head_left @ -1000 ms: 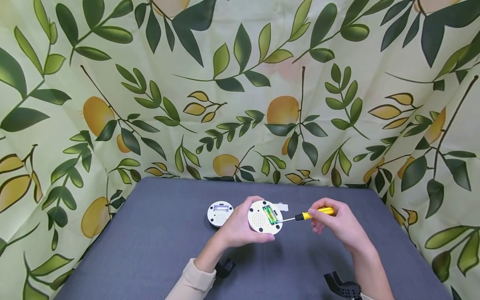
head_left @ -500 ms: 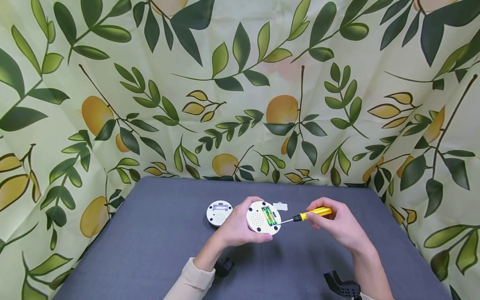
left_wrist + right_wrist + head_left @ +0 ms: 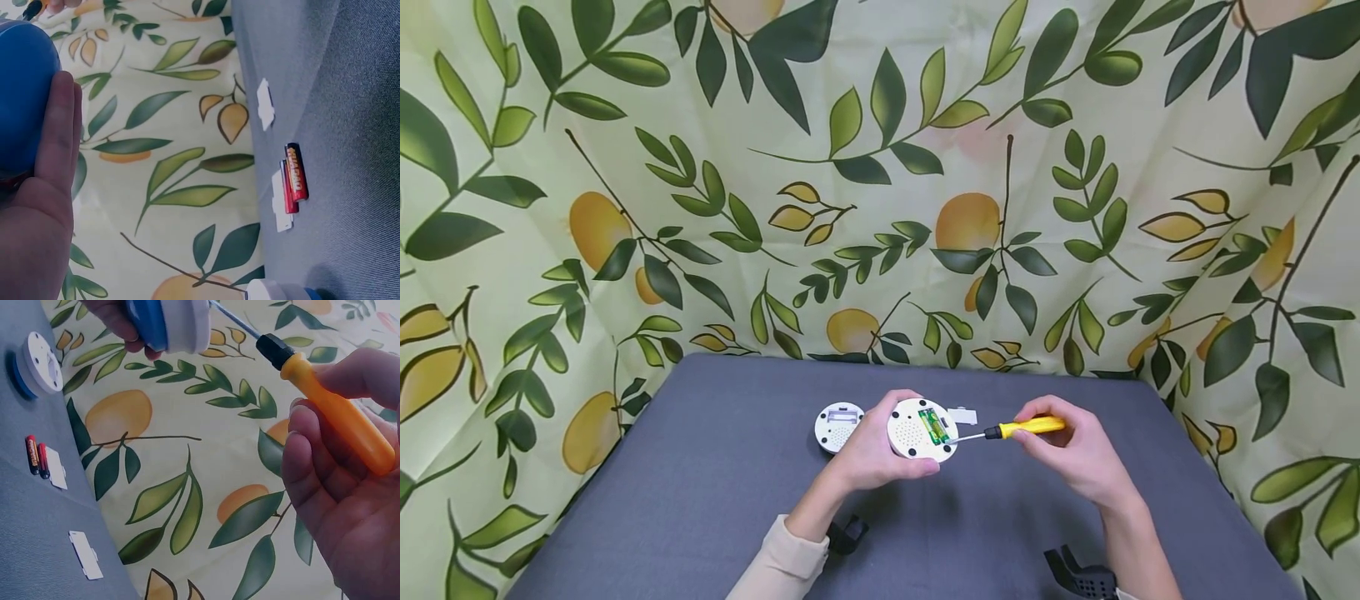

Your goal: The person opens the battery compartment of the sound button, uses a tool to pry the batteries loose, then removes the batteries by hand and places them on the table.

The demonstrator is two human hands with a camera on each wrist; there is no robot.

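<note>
My left hand grips a round device, its white perforated underside facing up and tilted toward the right. Its blue side shows in the left wrist view. Green batteries sit in the uncovered compartment. Between thumb and fingers, my right hand holds a screwdriver with a yellow handle and black collar. The screwdriver's shaft points left, its tip at the lower right end of the compartment; whether it touches a battery or the casing I cannot tell.
A second round device lies on the grey table, its battery compartment facing up. Behind the held one is a white battery cover. Red-and-black batteries lie beside another white cover. Leaf-patterned cloth hangs around the table.
My left hand and the round device have shifted slightly left and up. The screwdriver has moved left along with them, its tip still at the compartment end, and its handle lies a little flatter.
</note>
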